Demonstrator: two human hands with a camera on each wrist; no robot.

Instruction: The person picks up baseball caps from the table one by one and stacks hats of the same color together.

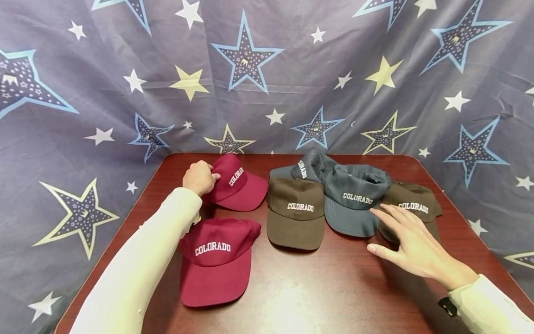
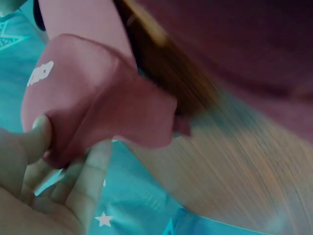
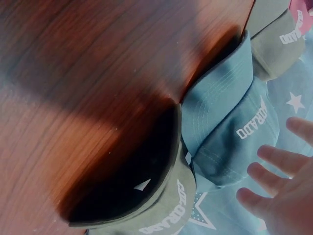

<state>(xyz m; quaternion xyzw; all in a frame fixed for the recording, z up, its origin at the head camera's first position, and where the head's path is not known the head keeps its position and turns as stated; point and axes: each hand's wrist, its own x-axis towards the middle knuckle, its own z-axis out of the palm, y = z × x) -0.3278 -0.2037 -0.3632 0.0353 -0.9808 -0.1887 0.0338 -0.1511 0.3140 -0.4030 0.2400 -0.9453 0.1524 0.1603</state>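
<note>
Left arm [image 1: 143, 260] stretches forward, left hand [image 1: 200, 178] pinching; right hand [image 1: 417, 241] hovers palm-down, fingers [image 3: 281, 160] extended, thumb [image 1: 384, 253] apart.

ok so I count two maroon caps [image 1: 229, 183] [image 1: 217, 269], two brown caps [image 1: 292, 228] [image 1: 421, 195] and two blue-grey caps [image 1: 318, 168] [image 1: 354, 188], so six total. Three colors, dead even split, a pair each lol. Other than that it's one table [image 1: 300, 287], one starry cloth [image 1: 250, 113] and two white sleeves [image 1: 137, 262] [image 1: 490, 301].

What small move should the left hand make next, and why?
Probably ease the rear red cap toward the front red cap: the left hand pinches its edge, the two match in colour, and the front one sits close by.
</note>
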